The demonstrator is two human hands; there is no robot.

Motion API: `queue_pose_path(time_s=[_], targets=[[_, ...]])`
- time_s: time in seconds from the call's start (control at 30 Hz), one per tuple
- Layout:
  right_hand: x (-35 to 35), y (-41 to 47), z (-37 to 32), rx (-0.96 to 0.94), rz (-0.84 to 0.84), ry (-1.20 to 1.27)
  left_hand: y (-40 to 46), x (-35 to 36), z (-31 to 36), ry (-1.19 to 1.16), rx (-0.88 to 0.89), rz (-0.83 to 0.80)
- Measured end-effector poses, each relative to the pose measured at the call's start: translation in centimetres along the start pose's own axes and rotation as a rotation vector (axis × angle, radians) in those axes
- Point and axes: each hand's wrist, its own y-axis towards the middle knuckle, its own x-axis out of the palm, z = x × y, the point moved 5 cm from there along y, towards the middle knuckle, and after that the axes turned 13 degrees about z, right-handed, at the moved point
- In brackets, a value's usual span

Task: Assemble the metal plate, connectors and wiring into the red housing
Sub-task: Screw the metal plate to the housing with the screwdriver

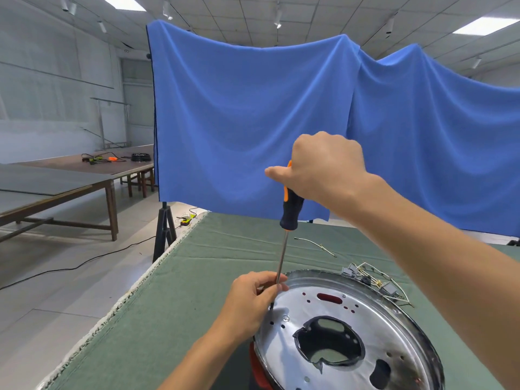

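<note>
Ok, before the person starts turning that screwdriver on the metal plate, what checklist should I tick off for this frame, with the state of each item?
1. Right hand grips the screwdriver handle: ok.
2. Left hand pinches the shaft low down to steady it: ok.
3. Tip sits at a hole near the rim of the metal plate: ok; whether a screw is under it, cannot tell, fingers hide it.
4. Shaft close to upright over the plate: ok, slight lean.
5. Plate seated in the red housing: cannot tell, only a sliver of red shows.
6. Wiring and connectors fitted: not ok, they lie loose on the green cloth beside the plate.
</note>
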Motion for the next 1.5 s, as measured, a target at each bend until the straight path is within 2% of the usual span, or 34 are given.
queue_pose_path(time_s=[0.07,0.13,0.17,0.3,0.33,0.4,0.47,0.53,0.6,0.63,0.77,0.83,0.97,1.0,1.13,1.2,1.33,1.37,1.5], targets=[[0.4,0.2,-0.5,-0.037,-0.143,0.054,0.1,-0.1,-0.1,-0.015,-0.014,0.004],[0.7,0.1,-1.1,-0.02,-0.337,0.252,0.0,-0.1,-0.1,-0.017,-0.018,0.003],[0.8,0.0,-1.2,-0.023,-0.367,0.288,0.0,-0.2,-0.1,-0.012,-0.017,0.003],[-0.1,0.6,-0.7,-0.088,-0.208,0.026,0.0,-0.2,0.0,0.012,-0.002,0.016],[-0.1,0.5,-0.5,-0.084,-0.282,0.057,0.0,-0.2,0.0,0.014,-0.003,0.021],[0.2,0.2,-0.8,-0.062,-0.517,0.277,0.0,-0.3,0.0,0.018,-0.008,0.029],[0.1,0.1,-1.0,-0.073,-0.603,0.411,0.0,-0.3,0.0,0.016,0.0,0.033],[0.1,0.4,-0.8,-0.099,-0.488,0.312,-0.1,-0.3,0.2,0.006,0.023,0.04],[0.0,0.7,-0.4,-0.119,-0.294,0.051,-0.3,-0.4,0.5,-0.018,0.051,0.058],[0.1,0.7,-0.2,-0.103,-0.255,-0.001,-0.4,-0.5,0.6,-0.026,0.063,0.068],[0.7,0.0,-0.2,-0.007,-0.499,0.215,-0.4,-1.0,0.0,0.004,0.073,0.153],[0.3,0.0,-0.2,-0.032,-0.475,0.25,-0.1,-1.2,-0.7,0.048,0.033,0.189],[-0.5,0.1,-0.3,-0.107,-0.246,-0.004,0.1,-0.7,-1.8,0.025,-0.106,0.142],[-0.4,0.0,-0.4,-0.107,-0.26,-0.001,0.1,-0.7,-1.9,0.02,-0.124,0.134],[0.4,-0.5,-0.9,-0.028,-0.508,0.272,0.0,-0.7,-1.9,-0.015,-0.141,0.131],[0.3,-0.3,-0.6,-0.012,-0.475,0.299,0.0,-0.7,-1.9,-0.054,-0.155,0.13],[-0.4,-0.1,-0.3,-0.083,-0.25,0.022,-0.2,-0.6,-1.9,-0.091,-0.167,0.132],[-0.4,-0.1,-0.5,-0.091,-0.247,0.014,-0.2,-0.7,-1.8,-0.089,-0.163,0.13],[0.2,-0.5,-1.2,-0.048,-0.482,0.221,-0.1,-0.7,-1.8,-0.088,-0.171,0.143]])
